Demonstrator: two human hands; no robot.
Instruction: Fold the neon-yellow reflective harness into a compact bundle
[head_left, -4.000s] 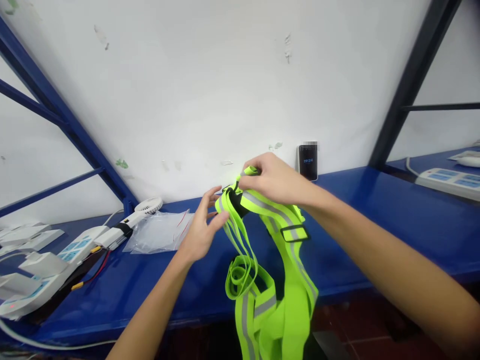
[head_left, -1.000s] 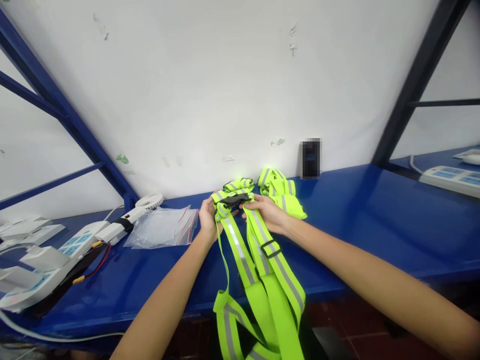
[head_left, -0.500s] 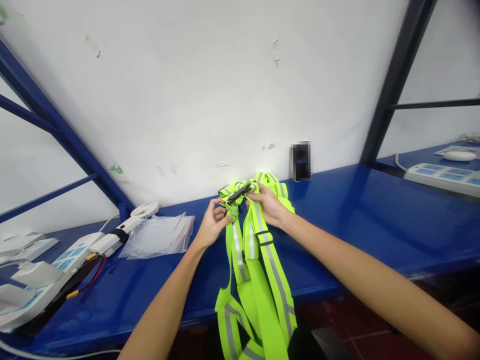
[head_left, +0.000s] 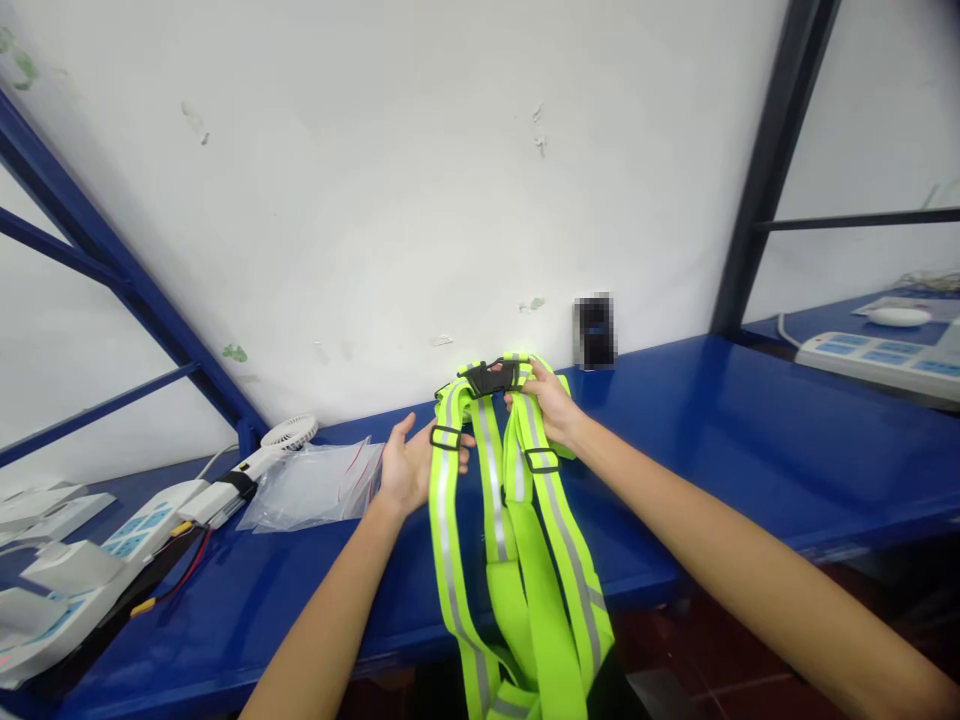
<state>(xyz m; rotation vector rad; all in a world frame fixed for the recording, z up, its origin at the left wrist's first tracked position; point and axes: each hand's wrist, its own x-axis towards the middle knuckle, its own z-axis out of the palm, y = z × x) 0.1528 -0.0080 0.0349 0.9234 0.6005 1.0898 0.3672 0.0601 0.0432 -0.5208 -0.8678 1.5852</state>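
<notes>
A neon-yellow reflective vest (head_left: 536, 560) made of straps with silver stripes lies over the table and hangs past its front edge. Its black buckle (head_left: 491, 377) lies across the top, the two halves joined. My right hand (head_left: 553, 405) grips the strap just right of the buckle, some fingers hidden behind the webbing. My left hand (head_left: 405, 465) is open, thumb raised, its fingers reaching behind the left strap below the buckle. A black slider (head_left: 445, 437) sits on that strap, and another slider (head_left: 541, 460) on the right one.
Clear plastic bags (head_left: 315, 485) lie on the blue table (head_left: 697, 430) at left, beside a small white fan (head_left: 289, 432) and a power strip (head_left: 150, 510). A blurred-out dark box (head_left: 596, 330) stands against the wall. Blue frame posts rise on both sides.
The buckle has turned from slanted to nearly level, facing me. My left hand has let go near it and moved down and left, opening. The left strap now hangs flatter and straighter.
</notes>
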